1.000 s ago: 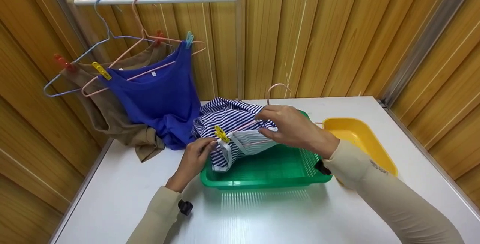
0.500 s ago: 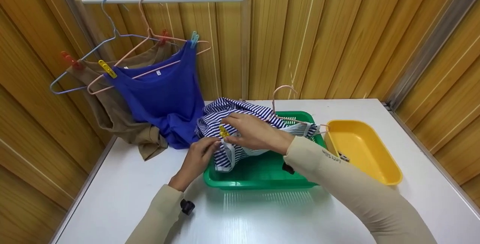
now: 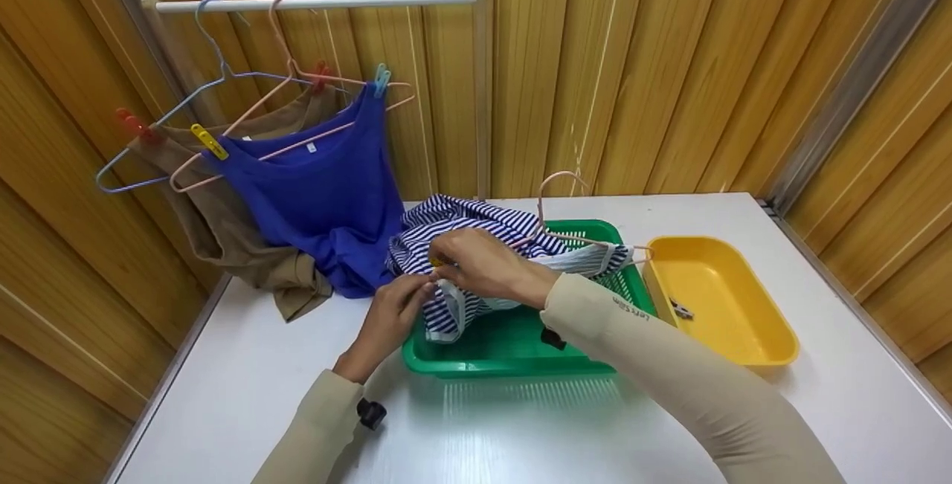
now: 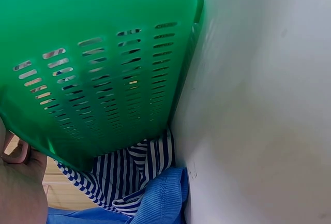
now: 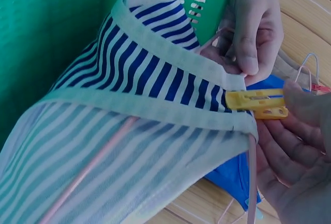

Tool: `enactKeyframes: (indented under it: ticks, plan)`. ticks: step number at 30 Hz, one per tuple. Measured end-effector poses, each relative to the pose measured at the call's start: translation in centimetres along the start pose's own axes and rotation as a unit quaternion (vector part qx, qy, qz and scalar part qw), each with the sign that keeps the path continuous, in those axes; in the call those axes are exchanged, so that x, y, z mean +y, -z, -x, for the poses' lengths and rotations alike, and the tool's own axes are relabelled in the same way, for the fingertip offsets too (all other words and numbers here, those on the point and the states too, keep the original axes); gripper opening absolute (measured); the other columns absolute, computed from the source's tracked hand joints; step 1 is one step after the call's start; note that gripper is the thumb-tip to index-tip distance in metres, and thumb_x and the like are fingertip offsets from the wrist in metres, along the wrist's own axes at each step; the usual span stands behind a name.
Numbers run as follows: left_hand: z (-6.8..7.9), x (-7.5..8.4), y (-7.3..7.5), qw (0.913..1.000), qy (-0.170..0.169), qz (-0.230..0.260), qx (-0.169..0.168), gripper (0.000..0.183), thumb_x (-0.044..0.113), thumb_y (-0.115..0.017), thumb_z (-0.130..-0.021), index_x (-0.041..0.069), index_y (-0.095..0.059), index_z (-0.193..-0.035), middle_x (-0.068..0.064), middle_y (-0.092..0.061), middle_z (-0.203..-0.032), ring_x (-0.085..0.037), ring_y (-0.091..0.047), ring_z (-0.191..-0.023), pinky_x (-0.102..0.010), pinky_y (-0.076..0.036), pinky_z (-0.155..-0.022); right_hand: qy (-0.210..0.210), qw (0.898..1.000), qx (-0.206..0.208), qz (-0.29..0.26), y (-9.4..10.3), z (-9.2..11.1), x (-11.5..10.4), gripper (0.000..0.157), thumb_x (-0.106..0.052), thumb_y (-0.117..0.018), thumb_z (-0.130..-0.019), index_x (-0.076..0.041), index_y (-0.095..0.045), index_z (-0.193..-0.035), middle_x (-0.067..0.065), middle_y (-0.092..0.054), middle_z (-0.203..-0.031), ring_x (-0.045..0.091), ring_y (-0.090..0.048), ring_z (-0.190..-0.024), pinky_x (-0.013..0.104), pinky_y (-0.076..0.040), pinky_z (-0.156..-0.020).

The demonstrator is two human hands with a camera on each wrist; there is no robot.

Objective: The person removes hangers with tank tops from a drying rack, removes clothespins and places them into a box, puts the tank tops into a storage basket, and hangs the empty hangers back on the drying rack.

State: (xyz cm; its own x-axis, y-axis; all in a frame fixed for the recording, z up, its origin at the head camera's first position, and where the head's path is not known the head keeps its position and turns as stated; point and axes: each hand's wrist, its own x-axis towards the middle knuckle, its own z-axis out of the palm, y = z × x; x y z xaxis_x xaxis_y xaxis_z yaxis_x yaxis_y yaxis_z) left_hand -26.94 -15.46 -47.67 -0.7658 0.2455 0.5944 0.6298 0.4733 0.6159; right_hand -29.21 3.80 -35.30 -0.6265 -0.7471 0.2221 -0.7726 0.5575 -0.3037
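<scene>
A navy-and-white striped top lies bunched over the green basket, threaded on a pink hanger. In the right wrist view, a yellow clothespin sits across the top's strap at the hanger's end. My right hand pinches the clothespin's handles, thumb on one side and fingers on the other. With thumb and fingertips, my left hand grips the hanger's end right beside that strap. The far strap, at the hanger's right end, shows no clothespin. In the head view, my right hand mostly covers the clothespin.
To the right stands a yellow tray with a small grey clip in it. On the left, a rack carries a blue tank top and a brown garment, both pinned to hangers. Wood-patterned walls enclose the white table.
My right hand has come left from the middle of the hanger to the yellow clothespin and now pinches it. My left hand stays at the hanger's end.
</scene>
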Motion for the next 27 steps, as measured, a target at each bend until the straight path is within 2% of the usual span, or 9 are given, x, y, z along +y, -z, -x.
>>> enactKeyframes:
  ticks: [3,7,11,14,20,23,27]
  plan:
    - [0.0,0.0,0.0,1.0,-0.008,-0.005,0.003,0.021,0.015,-0.056,-0.1,0.01,-0.071,-0.114,-0.002,-0.072,-0.101,-0.012,-0.067,-0.088,-0.03,-0.057,-0.077,0.024,0.999,0.021,0.002,-0.1,0.1,-0.1,0.003,-0.011,-0.065,-0.094,-0.011,-0.068,-0.095,0.002,-0.07,-0.089,0.013,-0.062,-0.079,0.027,-0.056,-0.077]
    - [0.0,0.0,-0.1,0.9999,-0.009,-0.005,0.004,0.02,0.013,-0.057,-0.099,0.008,-0.071,-0.113,-0.005,-0.072,-0.103,-0.013,-0.068,-0.089,-0.03,-0.058,-0.078,0.057,0.997,0.054,0.007,0.0,0.3,-0.1,0.009,-0.005,-0.063,-0.093,-0.012,-0.067,-0.088,0.0,-0.068,-0.082,0.011,-0.061,-0.074,0.026,-0.055,-0.073]
    - [0.0,-0.1,-0.1,1.0,-0.004,-0.007,0.003,0.017,0.014,-0.057,-0.099,0.008,-0.071,-0.107,-0.004,-0.072,-0.099,-0.012,-0.068,-0.088,-0.03,-0.058,-0.077,0.071,0.993,0.091,-0.013,0.6,0.8,-0.3,0.011,-0.003,-0.064,-0.092,-0.011,-0.068,-0.086,0.0,-0.07,-0.083,0.011,-0.064,-0.077,0.027,-0.057,-0.074]
    - [0.0,-0.1,-0.1,1.0,0.002,-0.007,0.002,0.017,0.016,-0.056,-0.1,0.009,-0.071,-0.104,-0.003,-0.071,-0.096,-0.012,-0.067,-0.086,-0.031,-0.057,-0.076,0.05,0.993,0.098,-0.042,1.3,1.3,-0.6,0.001,-0.01,-0.067,-0.093,-0.01,-0.067,-0.094,0.002,-0.071,-0.091,0.014,-0.066,-0.084,0.029,-0.058,-0.08]
    - [0.0,0.1,-0.1,0.9999,0.011,-0.004,-0.004,0.019,0.019,-0.055,-0.101,0.01,-0.071,-0.106,-0.002,-0.071,-0.098,-0.012,-0.067,-0.087,-0.031,-0.057,-0.077,-0.019,0.992,0.084,-0.095,3.3,3.3,-1.1,0.031,-0.027,-0.072,-0.091,-0.01,-0.065,-0.115,0.006,-0.07,-0.11,0.02,-0.067,-0.097,0.034,-0.058,-0.087]
    - [0.0,0.1,-0.1,0.9999,0.012,-0.002,-0.003,0.019,0.019,-0.055,-0.101,0.01,-0.071,-0.105,-0.002,-0.071,-0.097,-0.012,-0.067,-0.088,-0.031,-0.057,-0.077,-0.016,0.99,0.095,-0.104,4.6,4.7,-1.2,0.036,-0.03,-0.071,-0.091,-0.01,-0.066,-0.121,0.006,-0.07,-0.115,0.02,-0.068,-0.098,0.034,-0.058,-0.087]
    - [0.0,0.1,-0.1,0.9999,0.011,0.001,0.001,0.019,0.019,-0.055,-0.101,0.011,-0.071,-0.104,-0.002,-0.071,-0.097,-0.012,-0.067,-0.088,-0.03,-0.057,-0.076,0.008,0.987,0.133,-0.09,6.8,6.7,-1.2,0.035,-0.029,-0.072,-0.091,-0.01,-0.067,-0.12,0.006,-0.071,-0.114,0.017,-0.068,-0.095,0.03,-0.059,-0.082]
